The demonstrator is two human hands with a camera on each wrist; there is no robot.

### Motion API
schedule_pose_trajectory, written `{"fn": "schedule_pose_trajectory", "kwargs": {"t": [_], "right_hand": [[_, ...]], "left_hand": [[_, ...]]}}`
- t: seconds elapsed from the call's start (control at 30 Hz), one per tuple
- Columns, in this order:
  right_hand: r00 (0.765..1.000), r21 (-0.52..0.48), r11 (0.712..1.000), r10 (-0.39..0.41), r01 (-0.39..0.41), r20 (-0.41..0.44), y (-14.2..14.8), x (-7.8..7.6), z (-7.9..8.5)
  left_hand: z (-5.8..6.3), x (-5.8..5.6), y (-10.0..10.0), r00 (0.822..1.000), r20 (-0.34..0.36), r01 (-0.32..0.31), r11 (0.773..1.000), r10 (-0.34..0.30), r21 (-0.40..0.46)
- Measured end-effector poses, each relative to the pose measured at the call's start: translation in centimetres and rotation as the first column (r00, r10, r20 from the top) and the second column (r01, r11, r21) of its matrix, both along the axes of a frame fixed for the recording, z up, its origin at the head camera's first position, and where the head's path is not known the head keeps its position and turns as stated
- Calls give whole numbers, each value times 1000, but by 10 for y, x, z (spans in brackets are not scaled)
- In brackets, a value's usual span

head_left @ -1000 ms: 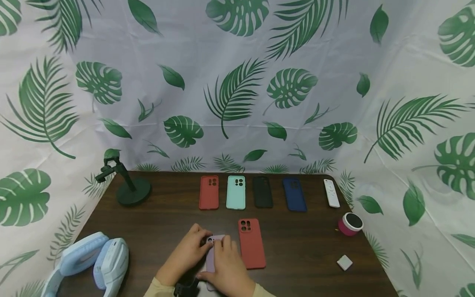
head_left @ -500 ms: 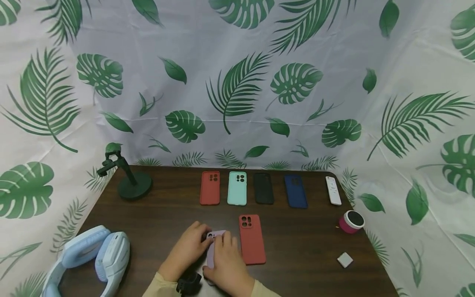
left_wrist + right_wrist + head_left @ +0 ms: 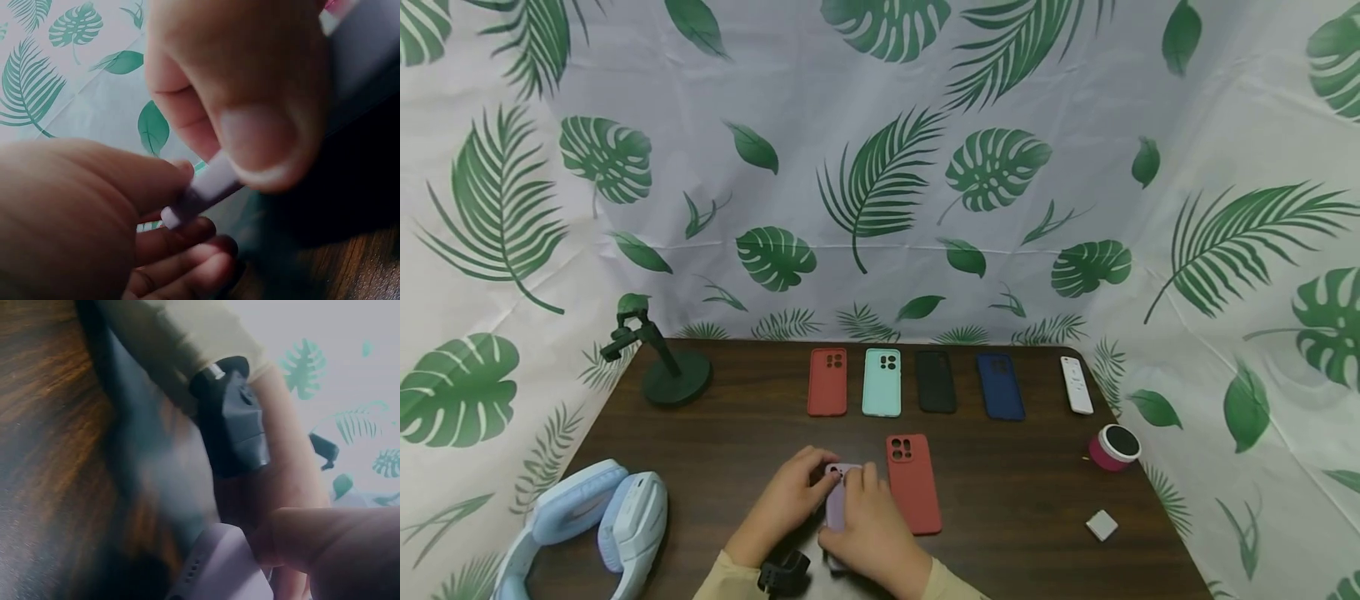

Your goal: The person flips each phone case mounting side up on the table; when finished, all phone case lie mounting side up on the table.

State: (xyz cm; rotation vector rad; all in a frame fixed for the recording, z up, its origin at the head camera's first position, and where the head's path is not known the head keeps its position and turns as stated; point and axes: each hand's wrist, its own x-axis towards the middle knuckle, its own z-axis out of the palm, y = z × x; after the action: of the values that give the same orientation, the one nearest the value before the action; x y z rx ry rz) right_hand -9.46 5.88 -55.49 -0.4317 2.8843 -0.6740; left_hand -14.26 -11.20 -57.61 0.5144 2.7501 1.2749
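A lilac phone case [image 3: 835, 508] with camera holes at its far end is held upright-lengthwise between both hands, near the table's front. My left hand [image 3: 782, 504] pinches its camera end from the left, thumb and fingertips at the corner. From the right, my right hand [image 3: 880, 529] grips its side, with the back of the hand covering much of it. In the left wrist view, fingers of both hands meet at the narrow edge of the lilac case [image 3: 212, 184]. The right wrist view shows the end of the case [image 3: 225, 569] with a row of small holes.
Just right of the hands lies a red phone case [image 3: 914, 483]. Red [image 3: 827, 383], mint [image 3: 882, 383], black [image 3: 936, 382] and blue [image 3: 1000, 387] cases line the back. Blue headphones [image 3: 632, 525], a dark green stand [image 3: 676, 379], a remote [image 3: 1077, 386], a pink jar [image 3: 1112, 450] and a white block [image 3: 1102, 525] flank them.
Both hands and the lilac case have shifted slightly to the right in the head view, which itself moved a little. Both hands stay on the case throughout.
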Motion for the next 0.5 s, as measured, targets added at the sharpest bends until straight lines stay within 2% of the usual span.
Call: {"fn": "schedule_pose_trajectory", "kwargs": {"t": [0.13,0.3,0.5], "right_hand": [[999,-29,1000,0,1,39,4,1,10],[991,-114,993,-18,33,131,10,0,24],[975,-162,985,-18,55,222,16,-3,32]], "left_hand": [[-1,2,1,1000,26,7,997,-9,74],[-1,1,2,998,32,40,987,-45,156],[-1,3,4,983,144,81,973,-113,216]]}}
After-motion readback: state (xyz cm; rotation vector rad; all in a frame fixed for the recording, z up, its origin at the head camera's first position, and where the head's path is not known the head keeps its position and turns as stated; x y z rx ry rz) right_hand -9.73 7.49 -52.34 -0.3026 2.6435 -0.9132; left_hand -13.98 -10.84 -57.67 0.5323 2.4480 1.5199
